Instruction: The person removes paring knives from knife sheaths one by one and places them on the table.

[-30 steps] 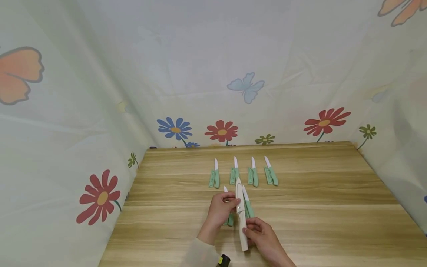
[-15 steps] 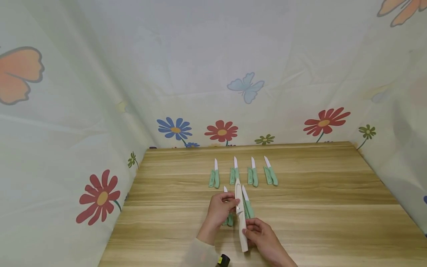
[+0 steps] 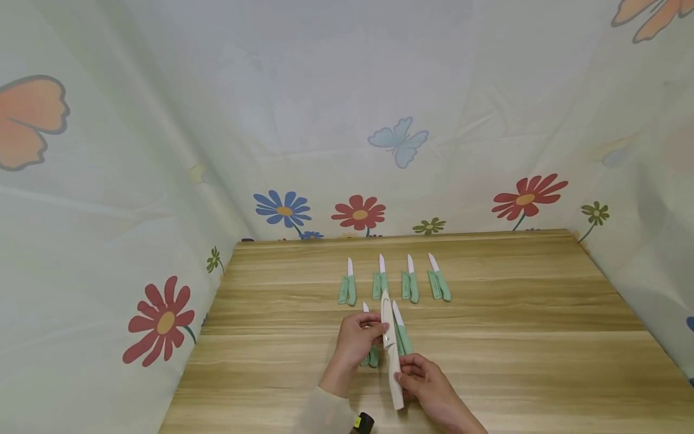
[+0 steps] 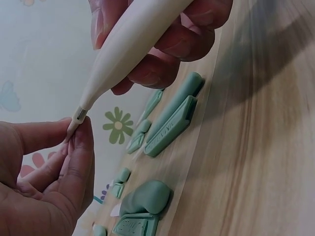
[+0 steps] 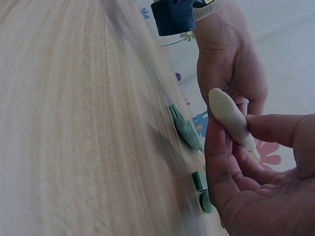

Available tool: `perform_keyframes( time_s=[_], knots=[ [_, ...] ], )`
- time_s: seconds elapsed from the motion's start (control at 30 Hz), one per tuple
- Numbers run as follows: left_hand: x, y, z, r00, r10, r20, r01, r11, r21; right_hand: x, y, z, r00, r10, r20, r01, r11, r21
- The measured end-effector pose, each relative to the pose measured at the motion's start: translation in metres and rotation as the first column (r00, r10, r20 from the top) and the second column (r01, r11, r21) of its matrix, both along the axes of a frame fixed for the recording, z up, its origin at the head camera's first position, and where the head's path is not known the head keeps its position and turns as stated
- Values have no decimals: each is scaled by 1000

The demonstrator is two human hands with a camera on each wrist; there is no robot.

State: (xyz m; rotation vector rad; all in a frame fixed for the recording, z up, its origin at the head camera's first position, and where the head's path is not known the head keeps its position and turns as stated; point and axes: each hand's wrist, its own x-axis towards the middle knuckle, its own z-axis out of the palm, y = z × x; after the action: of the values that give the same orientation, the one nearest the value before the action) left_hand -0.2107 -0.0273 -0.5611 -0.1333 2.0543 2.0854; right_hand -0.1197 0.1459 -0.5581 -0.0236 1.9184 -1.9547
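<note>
A cream-coloured knife in a matching sheath is held above the table, its tip pointing away from me. My left hand pinches the sheath between thumb and fingers. The handle is gripped by my right hand. In the left wrist view, a small strip of metal shows where the handle meets the sheath. Under the hands lie two green-handled paring knives, the right one mostly visible and the left one partly hidden by my left hand.
Farther back, several green paring knives lie in a row, each with a green sheath beside it. The wooden table meets a flower-printed curtain at the back and sides. A black device sits at my left wrist.
Almost nothing moves. The head view shifts very slightly, while both hands keep the same hold on the cream knife and its sheath.
</note>
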Motion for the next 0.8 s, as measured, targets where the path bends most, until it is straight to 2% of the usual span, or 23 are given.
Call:
perform_keyframes(
  time_s=[0.17, 0.3, 0.43, 0.6, 0.8],
  knots=[
    [-4, -6, 3, 999, 31, -22, -31, 999, -3, 1, 0, -4, 999, 48, 19, -49, 999, 8],
    [-10, -12, 10, 998, 47, -49, -47, 999, 2, 4, -1, -9, 995, 87, 38, -87, 996, -2],
    [-15, -14, 15, 998, 50, -31, -50, 999, -14, 8, -1, -9, 992, 108, 68, -106, 994, -38],
    [-20, -15, 15, 998, 63, -13, -63, 998, -16, 10, 1, -7, 987, 137, 89, -134, 990, -41],
    [-27, -20, 14, 993, 112, -37, -113, 994, -14, 16, 5, -8, 979, 186, 81, -182, 982, -48]
  ],
)
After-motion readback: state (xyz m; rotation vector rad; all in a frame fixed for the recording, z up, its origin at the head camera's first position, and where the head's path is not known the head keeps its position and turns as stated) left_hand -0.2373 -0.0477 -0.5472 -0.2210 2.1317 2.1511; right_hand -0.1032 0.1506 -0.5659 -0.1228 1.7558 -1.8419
